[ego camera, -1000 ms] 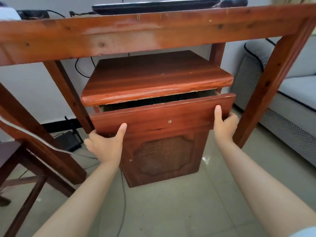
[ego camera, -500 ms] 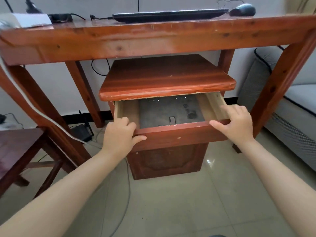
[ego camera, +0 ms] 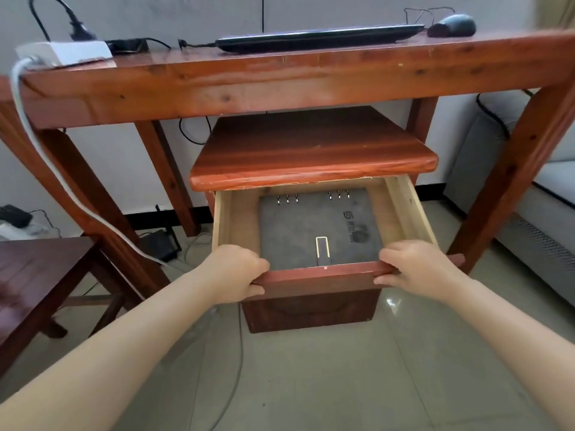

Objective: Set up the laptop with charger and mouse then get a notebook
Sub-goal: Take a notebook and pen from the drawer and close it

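A dark grey ring-bound notebook [ego camera: 317,227] lies flat in the pulled-out drawer [ego camera: 320,276] of a small wooden cabinet [ego camera: 311,157] under the table [ego camera: 280,79]. My left hand [ego camera: 233,275] grips the drawer front near its left end. My right hand [ego camera: 417,269] grips it near the right end. On the table lie a closed black laptop [ego camera: 317,37], a black mouse [ego camera: 452,24] to its right and a charger brick [ego camera: 126,45] with its cable running to the laptop.
A white power strip [ego camera: 63,52] sits on the table's left end, its white cord [ego camera: 62,181] hanging down to the floor. A dark wooden chair [ego camera: 37,275] stands at the left, a grey sofa [ego camera: 535,188] at the right. A black router [ego camera: 158,245] and cables lie on the tiled floor.
Both hands have pulled the drawer further out, from almost shut to wide. The notebook inside has come into view. My head has risen, showing more of the tabletop.
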Demonstrator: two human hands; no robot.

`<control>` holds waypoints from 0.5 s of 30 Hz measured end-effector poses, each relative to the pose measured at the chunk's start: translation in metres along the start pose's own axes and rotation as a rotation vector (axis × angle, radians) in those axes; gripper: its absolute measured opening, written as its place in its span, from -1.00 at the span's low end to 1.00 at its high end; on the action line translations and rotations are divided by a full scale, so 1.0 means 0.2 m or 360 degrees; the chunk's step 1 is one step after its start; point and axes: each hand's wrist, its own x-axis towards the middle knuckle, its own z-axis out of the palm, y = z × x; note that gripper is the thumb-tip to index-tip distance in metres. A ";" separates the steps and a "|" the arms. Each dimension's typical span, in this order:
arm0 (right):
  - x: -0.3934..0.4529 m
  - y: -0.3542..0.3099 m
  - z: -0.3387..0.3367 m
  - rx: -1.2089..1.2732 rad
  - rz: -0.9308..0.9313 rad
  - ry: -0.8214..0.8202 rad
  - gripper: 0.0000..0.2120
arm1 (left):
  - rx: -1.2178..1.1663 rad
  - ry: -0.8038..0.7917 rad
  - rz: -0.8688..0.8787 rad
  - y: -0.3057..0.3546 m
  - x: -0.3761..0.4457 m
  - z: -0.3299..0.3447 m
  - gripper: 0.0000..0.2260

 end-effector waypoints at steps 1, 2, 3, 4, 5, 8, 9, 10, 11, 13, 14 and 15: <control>-0.01 -0.01 0.02 -0.0028 0.0001 -0.0048 -0.74 | 0.0024 -0.0048 0.0031 0.02 0.00 0.02 -0.72; -0.02 -0.02 0.06 -0.0064 0.0022 -0.0115 -0.76 | 0.0034 -0.0077 0.0060 0.05 0.01 0.04 -0.73; -0.03 -0.02 0.09 -0.0110 0.0047 -0.0184 -0.72 | 0.0026 -0.0095 0.0073 0.06 0.02 0.06 -0.73; -0.03 -0.03 0.12 -0.0120 0.0077 -0.0243 -0.69 | -0.0004 -0.0096 0.0070 0.08 0.02 0.08 -0.73; -0.04 -0.03 0.13 -0.0088 0.0115 -0.0270 -0.68 | -0.0061 -0.0077 0.0055 0.08 0.03 0.10 -0.74; -0.03 -0.03 0.11 0.0130 0.0190 -0.0352 -0.66 | -0.0308 -0.0045 0.0008 0.04 0.03 0.13 -0.72; -0.01 -0.04 0.10 0.0242 0.0201 -0.0433 -0.63 | -0.0401 -0.0079 -0.0003 0.03 0.04 0.13 -0.68; 0.03 -0.05 0.08 0.0386 0.0206 -0.0504 -0.59 | -0.0505 -0.0108 -0.0016 0.02 0.04 0.14 -0.64; 0.07 -0.08 0.08 0.0521 0.0220 -0.0544 -0.57 | -0.0603 -0.0116 -0.0043 0.01 0.05 0.14 -0.62; 0.16 -0.14 0.10 0.0666 0.0308 -0.0589 -0.60 | -0.0726 -0.0062 -0.0156 0.00 0.07 0.15 -0.57; 0.21 -0.16 0.12 0.0647 0.0356 -0.0633 -0.63 | -0.0781 -0.0032 -0.0243 0.01 0.08 0.15 -0.54; 0.26 -0.18 0.14 0.0594 0.0388 -0.0681 -0.66 | -0.0842 -0.0009 -0.0331 0.02 0.09 0.16 -0.53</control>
